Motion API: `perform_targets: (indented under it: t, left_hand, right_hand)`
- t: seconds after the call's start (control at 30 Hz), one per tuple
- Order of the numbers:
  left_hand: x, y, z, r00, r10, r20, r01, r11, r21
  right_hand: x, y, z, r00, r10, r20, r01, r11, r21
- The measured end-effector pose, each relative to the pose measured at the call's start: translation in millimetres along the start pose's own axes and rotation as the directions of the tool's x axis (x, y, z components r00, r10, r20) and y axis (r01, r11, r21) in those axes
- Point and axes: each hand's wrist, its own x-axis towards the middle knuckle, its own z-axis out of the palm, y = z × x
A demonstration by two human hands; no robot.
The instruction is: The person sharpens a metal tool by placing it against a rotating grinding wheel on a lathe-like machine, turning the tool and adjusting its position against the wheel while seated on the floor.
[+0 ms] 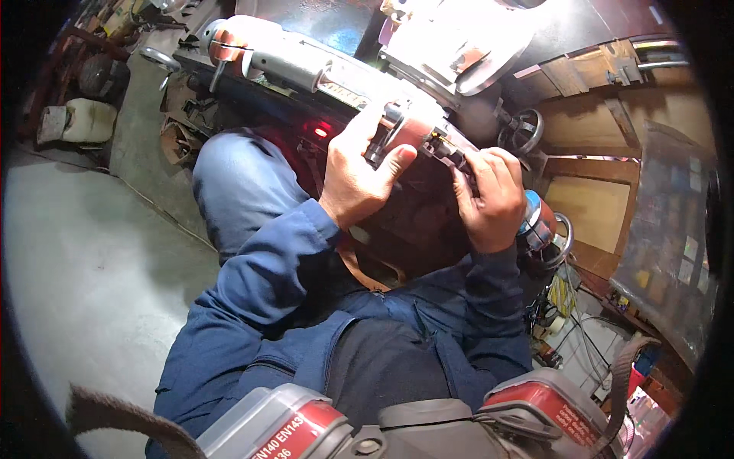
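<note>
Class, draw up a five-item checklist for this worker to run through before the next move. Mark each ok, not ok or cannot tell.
1. Both hands in view: ok; the left hand and right hand both show.
2. Fingers clear of the metal machine: not ok; both hands are at it.
3. Left cuff clear of the machine: ok; it ends at the wrist.
4. Power off: cannot tell; a red light glows, meaning unclear.
5. Respirator sealed: cannot tell; its seal is out of view.
</note>
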Motion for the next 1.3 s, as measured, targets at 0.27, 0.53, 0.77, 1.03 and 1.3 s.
perform_targets:
  t: [0.27,0.53,0.77,1.03,1.3]
  left_hand:
    - [10,-5,1,0.995,-0.069,0.076,0.073,0.996,-0.053]
    - [14,-24,2,0.992,0.118,0.047,-0.125,0.855,0.503]
    - [20,-30,10,0.999,0.013,0.041,-0.03,0.891,0.452]
    - [27,-34,-5,0.998,-0.021,-0.058,0.047,0.868,0.494]
    - [-1,16,-61,0.943,0.242,0.227,-0.303,0.348,0.887]
  right_hand:
    - [-25,-7,-32,0.981,0.169,-0.096,-0.17,0.985,0.0]
    - [-224,2,-86,0.557,0.754,-0.347,-0.831,0.504,-0.236]
    - [-284,-8,-109,0.353,0.932,0.084,-0.911,0.322,0.257]
    - [-330,45,-106,0.429,0.878,0.212,-0.895,0.382,0.229]
    - [-480,78,-173,-0.204,0.979,-0.002,-0.976,-0.203,0.075]
